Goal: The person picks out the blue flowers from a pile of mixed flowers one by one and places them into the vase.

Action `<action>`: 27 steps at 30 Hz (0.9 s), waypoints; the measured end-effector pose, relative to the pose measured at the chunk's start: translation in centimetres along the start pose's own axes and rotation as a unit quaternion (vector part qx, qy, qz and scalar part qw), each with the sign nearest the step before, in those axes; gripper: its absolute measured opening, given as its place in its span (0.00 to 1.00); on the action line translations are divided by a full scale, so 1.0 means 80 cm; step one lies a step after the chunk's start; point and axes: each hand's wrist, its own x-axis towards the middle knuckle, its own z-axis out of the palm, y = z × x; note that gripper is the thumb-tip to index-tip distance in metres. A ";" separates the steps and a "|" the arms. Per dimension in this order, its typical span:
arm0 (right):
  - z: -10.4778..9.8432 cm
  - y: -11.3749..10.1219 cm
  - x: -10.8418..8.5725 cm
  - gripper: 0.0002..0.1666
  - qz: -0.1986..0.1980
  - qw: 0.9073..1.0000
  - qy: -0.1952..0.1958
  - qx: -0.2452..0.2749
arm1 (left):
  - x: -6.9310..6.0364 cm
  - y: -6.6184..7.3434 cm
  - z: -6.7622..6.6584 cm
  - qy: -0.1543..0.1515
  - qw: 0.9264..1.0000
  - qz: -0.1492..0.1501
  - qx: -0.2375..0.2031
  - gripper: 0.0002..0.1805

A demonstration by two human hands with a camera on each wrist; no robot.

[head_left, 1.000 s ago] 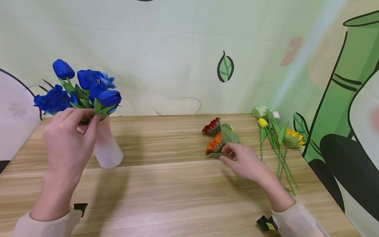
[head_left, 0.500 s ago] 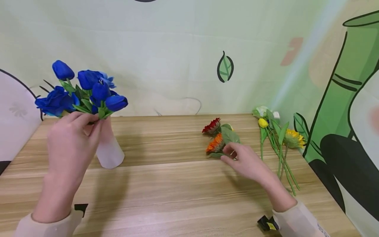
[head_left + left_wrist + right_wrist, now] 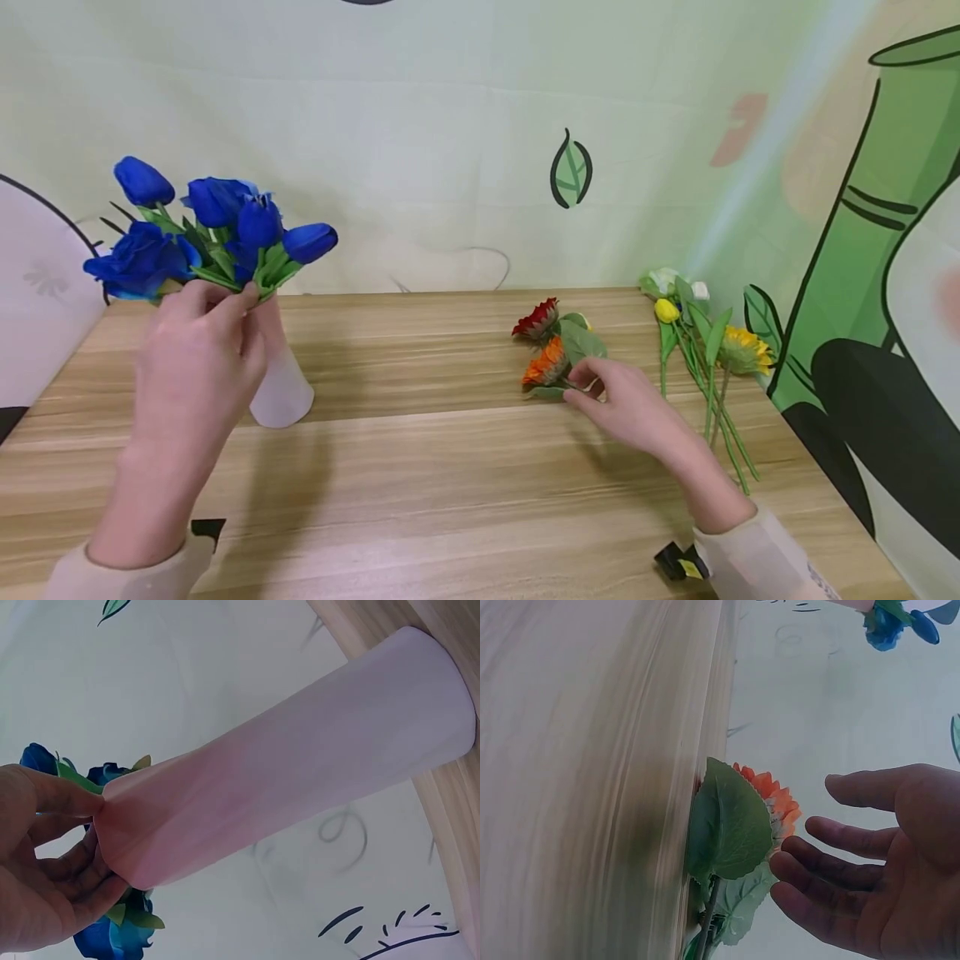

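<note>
In the head view my left hand (image 3: 202, 358) is at the mouth of a pink-to-white vase (image 3: 281, 383). Its fingers curl at the leaves below a blue tulip (image 3: 311, 242) and appear to pinch its stem; the grip is partly hidden. The left wrist view shows the thumb touching the rim of the vase (image 3: 285, 765). Other blue flowers (image 3: 142, 258) fan out above the vase. My right hand (image 3: 626, 408) hovers beside an orange flower (image 3: 546, 363), fingers loosely bent. In the right wrist view that hand (image 3: 877, 862) holds nothing, near a green leaf (image 3: 731, 825).
A dark red flower (image 3: 537, 319) lies behind the orange one on the wooden table (image 3: 420, 500). Farther right lie a yellow tulip (image 3: 666, 311), a white flower (image 3: 663, 282) and a yellow sunflower (image 3: 745, 350). A printed cloth backdrop (image 3: 420, 167) stands behind.
My left hand has shifted slightly right at the vase mouth. The blue tulip beside its fingers has swung outward to the right. My right hand has barely moved.
</note>
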 end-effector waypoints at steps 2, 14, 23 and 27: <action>-0.001 0.001 0.000 0.12 -0.001 1.000 0.000 -0.001 | 0.000 0.001 0.002 0.003 1.000 0.007 0.000 0.12; -0.003 0.003 0.002 0.13 -0.005 1.000 0.000 0.003 | 0.000 0.004 0.014 0.029 0.999 0.010 0.023 0.15; -0.006 0.006 0.001 0.13 0.001 1.000 0.004 0.008 | -0.001 0.016 0.009 0.055 0.998 0.002 0.010 0.19; -0.007 0.007 0.001 0.14 0.005 1.000 0.007 0.007 | -0.004 0.024 0.010 0.073 0.997 0.015 0.021 0.13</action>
